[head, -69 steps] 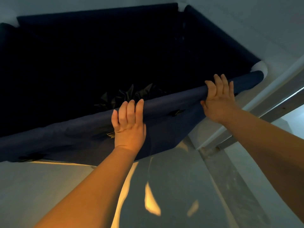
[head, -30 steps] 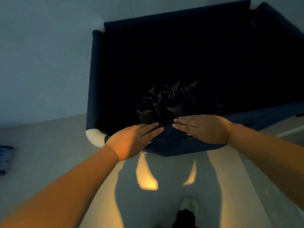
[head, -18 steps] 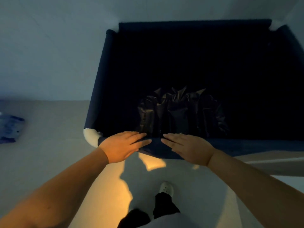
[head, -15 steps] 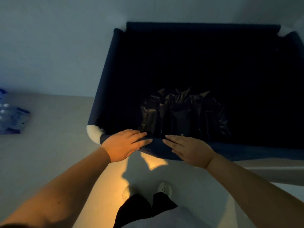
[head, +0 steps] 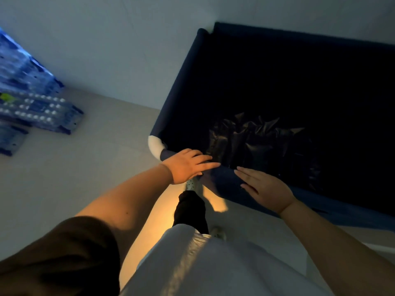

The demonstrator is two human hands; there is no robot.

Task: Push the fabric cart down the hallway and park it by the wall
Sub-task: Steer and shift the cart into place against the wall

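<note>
— Where was the cart (head: 183,86)?

— It stood on the pale floor (head: 70,174) with its far edge close against the wall (head: 119,43). It was a deep bin of dark blue cloth, and a white corner piece (head: 155,144) showed at its near left corner.

— And the hands?

— Both were at the near edge. The left hand (head: 185,165) lay flat on the rim just beside the white corner, its fingers straight and pointing along the edge toward the other hand. The right hand (head: 265,188) was a little farther along the same edge, fingers also straight and together. I could not tell whether it touched the cloth or hung just above it. Neither hand gripped anything.

— Anything inside the cart?

— A crumpled black plastic bag (head: 256,137) lay at the bottom, near the edge where the hands were.

— What else was around?

— Shrink-wrapped packs of bottles (head: 32,103), blue in colour, were stacked on the floor by the wall, well apart from the cart's left side. The person's white top (head: 203,263), a dark trouser leg (head: 190,210) and a pale shoe (head: 193,184) showed below the hands.
</note>
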